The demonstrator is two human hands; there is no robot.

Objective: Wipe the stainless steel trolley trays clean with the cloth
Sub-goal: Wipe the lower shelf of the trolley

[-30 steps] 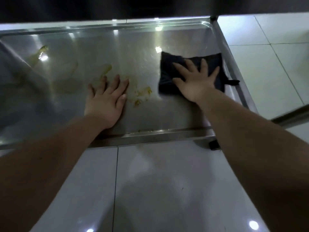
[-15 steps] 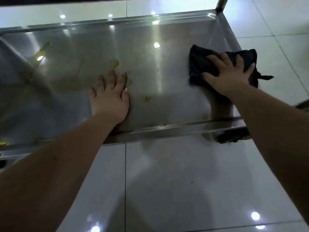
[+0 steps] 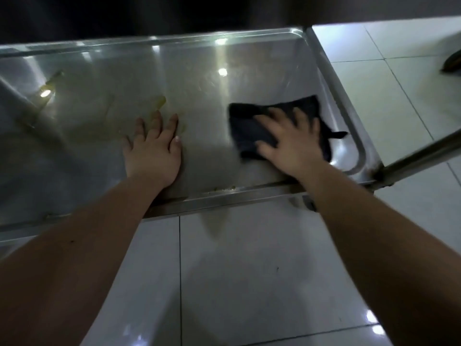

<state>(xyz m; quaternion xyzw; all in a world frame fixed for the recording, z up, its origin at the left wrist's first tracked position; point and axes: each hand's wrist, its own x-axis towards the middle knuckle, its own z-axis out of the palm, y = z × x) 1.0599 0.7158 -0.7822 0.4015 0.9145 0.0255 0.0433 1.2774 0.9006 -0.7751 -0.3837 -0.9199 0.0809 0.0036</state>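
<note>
Fingers (image 3: 279, 118) flat on cloth (image 3: 247, 126)

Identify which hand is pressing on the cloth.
The right hand presses flat on the dark cloth; the left hand rests bare on the tray.

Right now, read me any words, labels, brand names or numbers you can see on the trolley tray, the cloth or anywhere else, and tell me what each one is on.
None: no text can be read anywhere in this view.
Steel tray: no lettering, only light glare and yellowish smears.
Dark cloth under the right hand: no readable label.
Floor tiles: plain.
</note>
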